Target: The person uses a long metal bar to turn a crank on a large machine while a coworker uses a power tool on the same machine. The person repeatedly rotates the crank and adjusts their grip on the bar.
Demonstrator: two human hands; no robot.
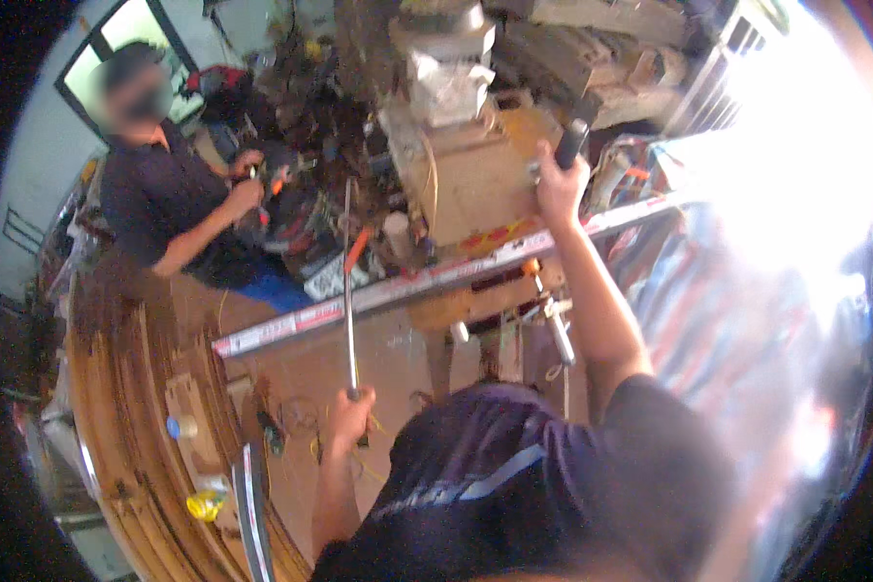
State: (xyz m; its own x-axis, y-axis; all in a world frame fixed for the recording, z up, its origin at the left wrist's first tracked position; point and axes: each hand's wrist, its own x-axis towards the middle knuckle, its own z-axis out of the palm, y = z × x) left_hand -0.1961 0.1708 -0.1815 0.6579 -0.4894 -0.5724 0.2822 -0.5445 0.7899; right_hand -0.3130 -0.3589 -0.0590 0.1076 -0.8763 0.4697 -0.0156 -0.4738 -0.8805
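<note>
Head view: left hand [351, 417] is gripping a slim metal rod [350, 335] beyond the left edge of the bench [461, 189], probably stiff, smooth, best held near its end; right hand [561, 186] is gripping a dark handle [572, 143] at the right edge.

A bar [417, 288] is laid across a bench's [456, 184] near side and crossed in view by a rod [350, 335] held in the left hand [349, 417]. A handle [572, 142] is held in the right hand [561, 186], at the bench's right. Planks [107, 407] are laid at the left.
</note>
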